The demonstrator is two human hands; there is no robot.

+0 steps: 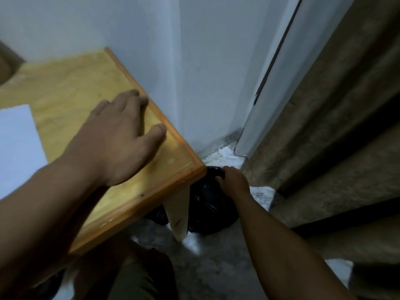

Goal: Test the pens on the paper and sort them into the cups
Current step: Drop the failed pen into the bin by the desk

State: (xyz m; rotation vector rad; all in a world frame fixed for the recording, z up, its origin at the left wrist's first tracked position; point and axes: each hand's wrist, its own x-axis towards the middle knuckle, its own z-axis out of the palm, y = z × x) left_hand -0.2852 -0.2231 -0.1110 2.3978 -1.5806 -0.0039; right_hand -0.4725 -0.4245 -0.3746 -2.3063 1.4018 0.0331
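A white sheet of paper (17, 146) lies at the left edge of the wooden table (71, 83). My left hand (121, 137) rests flat on the tabletop near its right corner, fingers spread. My right hand (232, 180) reaches down beside the table's corner and grips the top of a black plastic bag (207, 208) on the floor. No pens or cups are in sight.
The table's leg (178, 215) stands in front of the bag. A pale wall (205, 83) rises behind the table. A brown curtain (335, 137) hangs at the right. Scraps of white paper (225, 151) lie in the floor corner. My knee (134, 276) shows below the table.
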